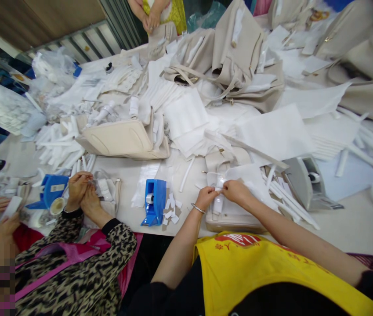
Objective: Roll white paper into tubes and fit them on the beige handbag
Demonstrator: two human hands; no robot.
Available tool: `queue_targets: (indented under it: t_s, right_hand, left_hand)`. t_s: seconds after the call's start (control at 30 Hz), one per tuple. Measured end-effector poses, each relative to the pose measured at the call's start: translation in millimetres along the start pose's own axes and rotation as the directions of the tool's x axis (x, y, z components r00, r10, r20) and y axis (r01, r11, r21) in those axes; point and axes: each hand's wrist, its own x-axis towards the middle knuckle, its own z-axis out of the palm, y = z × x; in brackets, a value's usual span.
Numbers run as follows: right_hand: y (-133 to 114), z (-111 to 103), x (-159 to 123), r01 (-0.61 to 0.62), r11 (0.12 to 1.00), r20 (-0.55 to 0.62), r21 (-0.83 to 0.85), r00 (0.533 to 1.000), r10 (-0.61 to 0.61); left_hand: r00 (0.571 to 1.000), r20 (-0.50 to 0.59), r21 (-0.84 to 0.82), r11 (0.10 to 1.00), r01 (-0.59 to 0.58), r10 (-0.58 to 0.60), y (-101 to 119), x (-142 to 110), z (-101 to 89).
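A beige handbag (234, 224) lies flat before me at the table's front edge. On it runs a narrow part covered in white wrapping (218, 205). My left hand (206, 197) pinches this wrapping from the left, thumb and fingertips pressed together. From the right, my right hand (235, 191) pinches the same wrapping, its fingertips almost meeting those of my left. Exactly what lies under the wrapping is hidden. A white sheet (252, 177) rests on the bag beneath my right wrist.
Left of me stand a blue tape dispenser (155, 202) and small white pieces (172, 208). A grey tape dispenser (308, 184) and white foam strips (287, 197) lie right. Farther back are beige bags (239, 44) and stacked white sheets (186, 114). A co-worker's hands (85, 195) work at left.
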Motion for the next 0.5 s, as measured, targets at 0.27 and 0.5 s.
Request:
queue_targets:
  t_s: [0.27,0.5]
  right_hand:
    - [16.8,9.1,2.1,0.073,0.976,0.009,0.207,0.997,-0.077]
    - [34.8,18.1,5.1,0.028,0.946,0.005,0.322,0.999,-0.032]
  left_hand:
    - [0.999,0.006,-0.145,0.988,0.051,-0.051,-2.5,-0.4,0.7]
    - [0.998,0.047,-0.059,0.998,0.035,-0.032,7.6,-2.7,1.3]
